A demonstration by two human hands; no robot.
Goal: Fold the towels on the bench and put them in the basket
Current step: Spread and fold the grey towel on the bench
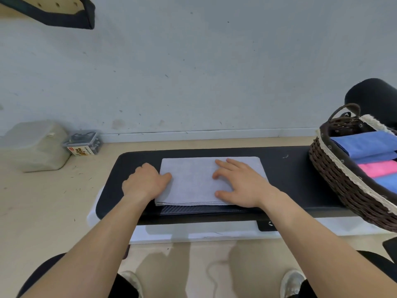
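A light grey towel (193,179), folded into a rectangle, lies flat on the black padded bench (290,175). My left hand (145,182) sits at the towel's left edge, its thumb on top of the cloth and its fingers curled at the edge, gripping it. My right hand (240,183) lies flat on the right half of the towel with its fingers spread. A dark wicker basket (335,175) with a lace-trimmed lining stands on the bench's right end. Inside it lie a folded blue towel (367,145), a pink one (380,168) and another blue one.
On the beige floor to the left stand a frosted plastic box (34,145) and a smaller clear box with a red label (83,143). A white wall runs behind the bench. A black round object (373,97) sits behind the basket. My knees and shoes show below.
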